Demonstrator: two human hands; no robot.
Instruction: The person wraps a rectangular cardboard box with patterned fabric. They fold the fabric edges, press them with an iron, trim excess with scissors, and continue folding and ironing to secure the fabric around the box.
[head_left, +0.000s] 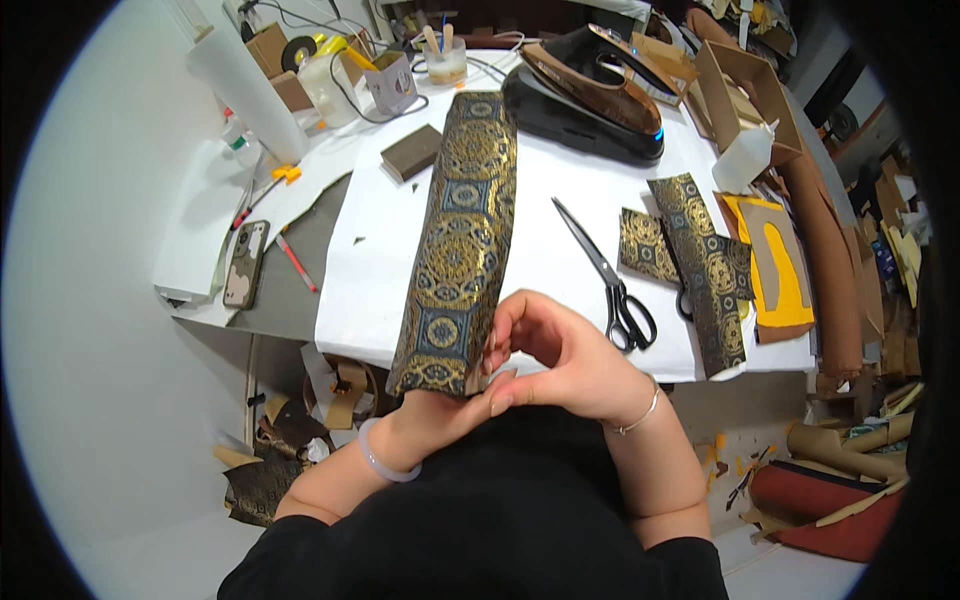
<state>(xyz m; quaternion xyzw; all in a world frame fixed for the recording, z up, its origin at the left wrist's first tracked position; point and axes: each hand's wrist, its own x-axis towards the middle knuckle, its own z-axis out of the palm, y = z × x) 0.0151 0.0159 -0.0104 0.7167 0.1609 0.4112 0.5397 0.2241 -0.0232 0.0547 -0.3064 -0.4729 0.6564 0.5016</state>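
A long brocade-covered piece (461, 247), patterned in gold and dark blue, lies lengthwise before me, its near end at the table's front edge. My left hand (442, 420) is under that near end, mostly hidden by it, with the thumb showing at the right corner. My right hand (559, 356) is curved at the piece's right edge, fingertips against the side near the corner and thumb close to my left thumb. To the right lie black-handled scissors (615, 289), blades apart from the piece. Farther right are brocade offcuts (701, 262), overlapping each other.
A steam iron (600, 82) rests on its black base at the back. A dark block (412, 152), a phone (246, 264) and a red pen (296, 262) lie left. An open cardboard box (750, 97), a white bottle (744, 157) and a yellow-and-grey piece (772, 262) stand or lie right.
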